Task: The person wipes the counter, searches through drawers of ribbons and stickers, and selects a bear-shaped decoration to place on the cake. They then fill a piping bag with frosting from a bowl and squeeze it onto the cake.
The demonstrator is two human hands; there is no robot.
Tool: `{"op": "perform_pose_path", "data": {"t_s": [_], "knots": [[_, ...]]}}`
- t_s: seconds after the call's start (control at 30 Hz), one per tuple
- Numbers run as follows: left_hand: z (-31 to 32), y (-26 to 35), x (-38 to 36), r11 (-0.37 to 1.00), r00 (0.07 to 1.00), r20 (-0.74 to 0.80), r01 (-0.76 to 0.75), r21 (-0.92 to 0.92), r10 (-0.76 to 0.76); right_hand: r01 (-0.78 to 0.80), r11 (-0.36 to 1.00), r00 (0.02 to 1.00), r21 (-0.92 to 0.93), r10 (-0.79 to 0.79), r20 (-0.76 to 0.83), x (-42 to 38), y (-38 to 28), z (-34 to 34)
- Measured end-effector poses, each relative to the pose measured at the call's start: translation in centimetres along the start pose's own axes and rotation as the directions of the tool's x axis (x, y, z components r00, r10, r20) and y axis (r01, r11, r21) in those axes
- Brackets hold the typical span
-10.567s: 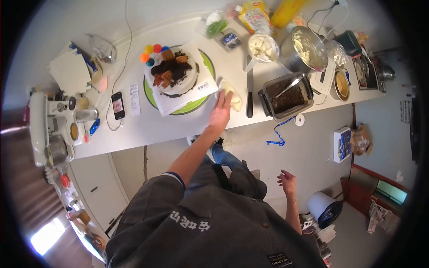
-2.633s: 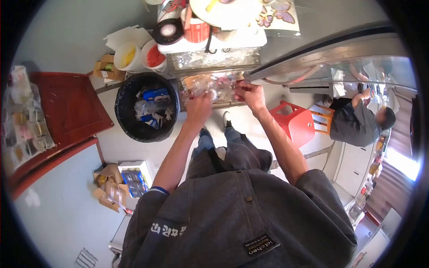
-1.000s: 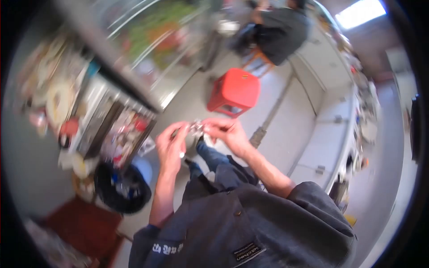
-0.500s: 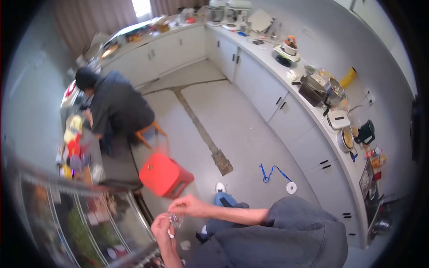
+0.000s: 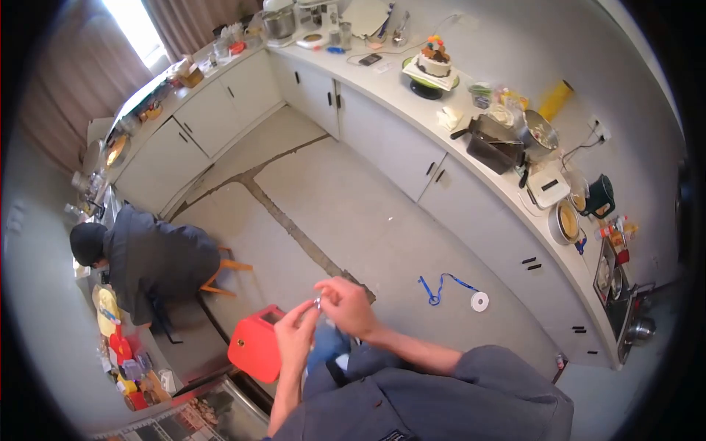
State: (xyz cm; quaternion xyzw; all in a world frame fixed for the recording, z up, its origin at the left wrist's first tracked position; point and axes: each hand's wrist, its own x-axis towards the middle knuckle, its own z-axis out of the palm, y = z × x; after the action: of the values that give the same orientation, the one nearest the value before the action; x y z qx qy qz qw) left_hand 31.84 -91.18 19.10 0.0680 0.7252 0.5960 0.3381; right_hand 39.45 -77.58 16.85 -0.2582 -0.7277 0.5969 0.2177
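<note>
Both hands meet in front of the body, low in the middle of the view. The fingers of my left hand are pinched together at a tiny shiny thing, too small to name. My right hand is closed at the same spot, its fingertips touching or nearly touching the left ones. Just beyond and left of my left hand stands a red stool, partly hidden by that hand.
A seated person in dark clothes works at the left on an orange-legged stool. A white spool with blue ribbon lies on the floor. Along the right, a counter bears a decorated cake, pans and bowls.
The view has turned and shifted. Both hands are higher and closer together, and the clear crumpled thing seen between them before now shows only as a small shiny bit.
</note>
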Motion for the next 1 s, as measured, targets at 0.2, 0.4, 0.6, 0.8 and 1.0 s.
{"op": "perform_pose_path", "data": {"t_s": [0.2,0.4,0.6,0.8,1.0], "knots": [[2.9,3.7,12.0,0.98,0.964,0.266,-0.059,0.189,0.007,-0.116,0.981,0.989,0.156,0.128,-0.069,8.7,2.0,-2.6],[3.4,7.2,26.4,0.951,0.959,0.221,-0.225,0.213,0.177,0.09,0.99,0.996,-0.108,-0.089,0.016,23.8,1.6,-2.9],[4.5,15.2,39.2,0.931,0.94,0.248,-0.291,0.22,0.235,0.167,0.903,0.954,-0.395,-0.249,-0.165,38.3,1.6,-2.2],[9.1,20.7,49.8,0.92,0.907,0.371,-0.305,0.247,0.201,-0.248,0.965,0.94,0.089,0.262,-0.216,46.8,2.4,-5.5],[15.6,24.1,58.1,0.943,0.895,0.394,-0.292,0.16,0.21,-0.07,0.993,0.938,-0.097,0.033,-0.344,55.9,5.6,-8.9]]}}
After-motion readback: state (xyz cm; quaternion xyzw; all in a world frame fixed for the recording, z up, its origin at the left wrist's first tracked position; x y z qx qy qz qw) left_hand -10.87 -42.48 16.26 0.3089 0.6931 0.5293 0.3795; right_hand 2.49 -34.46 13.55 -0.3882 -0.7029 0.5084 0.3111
